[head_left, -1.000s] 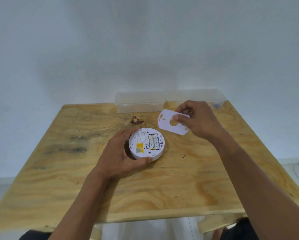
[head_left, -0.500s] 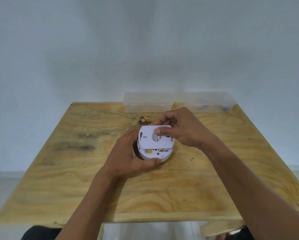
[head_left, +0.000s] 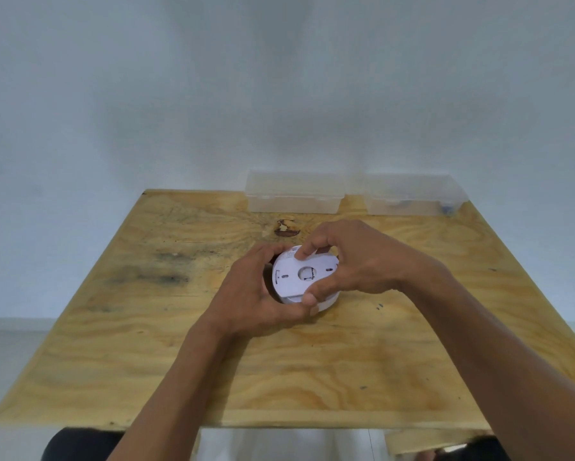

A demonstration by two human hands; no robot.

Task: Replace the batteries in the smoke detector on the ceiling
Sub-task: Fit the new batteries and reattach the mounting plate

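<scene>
so the smoke detector (head_left: 304, 281) sits on the wooden desk (head_left: 146, 344), just in front of the dark knot (head_left: 286, 227) in the wood. the left hand (head_left: 256, 296) wraps around its left side, fingers gripping the body. the right hand (head_left: 356, 264) comes in from the right, thumb and fingers clamped on the white cover plate (head_left: 296, 277) lying flat on top. two clear plastic boxes (head_left: 294, 196) stand behind the knot, at the far edge by the wall (head_left: 279, 88).
</scene>
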